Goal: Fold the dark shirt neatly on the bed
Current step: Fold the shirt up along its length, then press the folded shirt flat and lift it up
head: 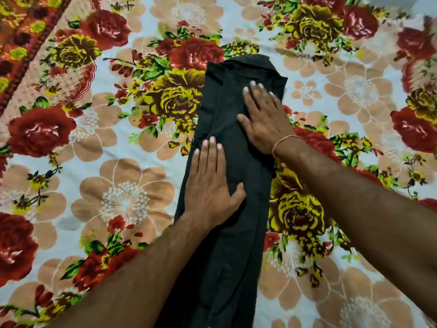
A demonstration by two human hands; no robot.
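Lying lengthwise down the middle of the bed [123, 202], the dark shirt [236, 233] forms a long narrow strip that runs from the collar end at the far side toward the near edge of the view, where it passes out of sight between the two forearms. The cloth is dark green-black, folded in on itself along its length, with soft creases and an overlapping edge down the centre.

Both hands lie flat on top of it. The left hand [210, 183] rests on the left half of the strip about midway along, fingers straight and close together pointing away from the person, thumb angled out to the right across the fabric. The right hand [264, 121] sits farther up, near the collar end and toward the right edge of the strip, fingers likewise extended and slightly fanned, thumb reaching left onto the cloth. Neither hand pinches or gathers any fabric; the palms press down on it. A thin thread bracelet [282, 142] circles the right wrist.

The shirt lies wholly on a floral bedsheet [71, 143] printed with red and yellow roses and tan blossoms on a pale ground; a darker patterned border [26, 43] crosses the far left corner.
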